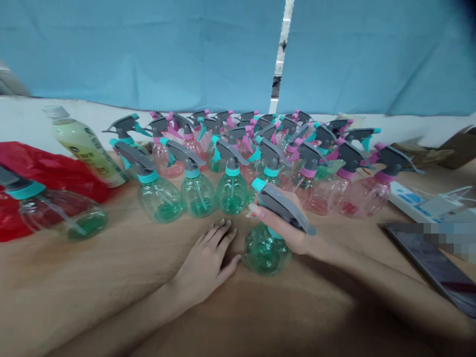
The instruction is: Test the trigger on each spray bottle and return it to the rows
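Note:
A green spray bottle (266, 250) with a grey and teal spray head stands on the wooden table near the middle. Wrapped round its neck, just under the grey lever, is my right hand (293, 225). Flat on the table to the left of that bottle lies my left hand (208, 263), fingers a little spread and holding nothing. Beyond both hands is a front row of spray bottles, among them a green one (231, 191) with a teal collar and a pink one (368, 193) with a pink collar. Several more stand close behind.
Another green-bottomed spray bottle (70, 213) is at the far left, beside a red plastic bag (55, 171) and a capped drink bottle (87, 148). At the right are a dark phone (431, 267) and a white power strip (409, 201). A blue cloth (167, 54) hangs behind.

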`<action>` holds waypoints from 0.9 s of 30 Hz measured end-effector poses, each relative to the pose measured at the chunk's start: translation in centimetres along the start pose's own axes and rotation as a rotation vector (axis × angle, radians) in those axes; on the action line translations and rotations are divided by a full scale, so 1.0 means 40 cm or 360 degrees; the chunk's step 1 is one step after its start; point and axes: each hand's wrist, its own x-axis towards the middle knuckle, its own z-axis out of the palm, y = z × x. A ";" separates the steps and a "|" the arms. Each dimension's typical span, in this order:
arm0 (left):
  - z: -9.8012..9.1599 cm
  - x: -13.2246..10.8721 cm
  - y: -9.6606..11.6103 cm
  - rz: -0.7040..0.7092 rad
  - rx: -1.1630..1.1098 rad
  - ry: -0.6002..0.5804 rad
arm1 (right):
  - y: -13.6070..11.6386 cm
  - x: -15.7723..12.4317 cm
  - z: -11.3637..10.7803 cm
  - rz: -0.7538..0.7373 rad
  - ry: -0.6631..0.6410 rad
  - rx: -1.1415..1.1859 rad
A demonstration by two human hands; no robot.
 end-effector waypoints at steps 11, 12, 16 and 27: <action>-0.003 -0.001 -0.001 -0.0008 -0.0003 0.0001 | -0.011 -0.002 0.003 -0.0046 -0.0011 0.0004; -0.005 -0.001 0.000 -0.0005 -0.0014 0.0000 | -0.011 -0.003 0.005 -0.0033 -0.0003 0.0025; -0.008 0.000 0.000 -0.0004 -0.0053 0.0004 | -0.010 -0.009 0.013 0.0044 0.0044 0.0129; -0.015 -0.004 0.017 -0.0010 -0.0389 0.0039 | 0.001 -0.017 0.014 0.0039 0.0071 0.0224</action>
